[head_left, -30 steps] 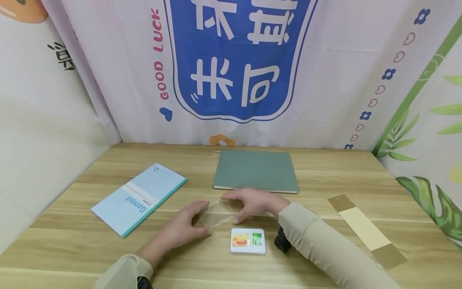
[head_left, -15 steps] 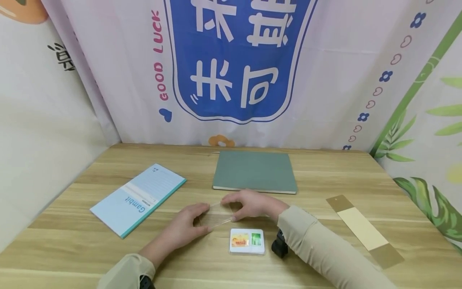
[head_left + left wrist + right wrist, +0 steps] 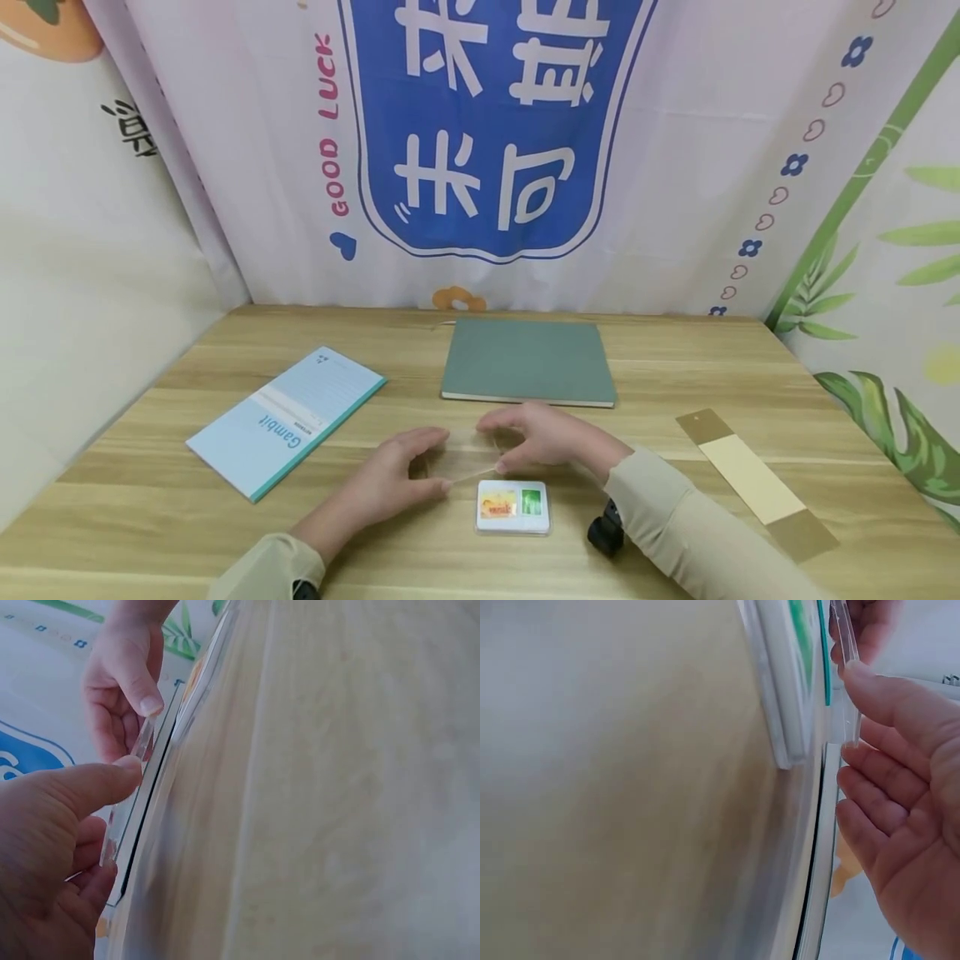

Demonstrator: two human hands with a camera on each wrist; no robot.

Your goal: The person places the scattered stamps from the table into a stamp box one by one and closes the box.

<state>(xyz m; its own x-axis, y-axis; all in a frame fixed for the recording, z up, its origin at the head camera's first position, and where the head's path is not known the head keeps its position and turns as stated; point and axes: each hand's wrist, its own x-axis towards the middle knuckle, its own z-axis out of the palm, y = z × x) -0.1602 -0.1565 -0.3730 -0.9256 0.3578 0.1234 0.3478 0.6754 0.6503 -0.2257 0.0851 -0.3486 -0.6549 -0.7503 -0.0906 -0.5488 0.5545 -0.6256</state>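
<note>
A thin, clear plastic cover (image 3: 467, 460) is held level between both hands, just beyond a small flat white case (image 3: 512, 507) with an orange-yellow picture and a green one. My left hand (image 3: 392, 479) grips the cover's left side, thumb at the near corner and fingers at the far one. On the opposite side, my right hand (image 3: 546, 435) holds it the same way. In the left wrist view the cover (image 3: 145, 740) appears edge-on, pinched between thumb and fingers. The right wrist view has the thumb and a fingertip on its edge (image 3: 850, 712), above the table.
A light blue notebook (image 3: 285, 421) lies at the left, and a grey-green hardcover book (image 3: 528, 362) at the back. To the right is a cream and brown card strip (image 3: 753, 479). Printed curtains (image 3: 675, 167) enclose the wooden table (image 3: 420, 558) behind and at the sides.
Both hands have shifted a little to the right with the clear cover, bringing it closer to the white case. The case and the notebooks stay where they were.
</note>
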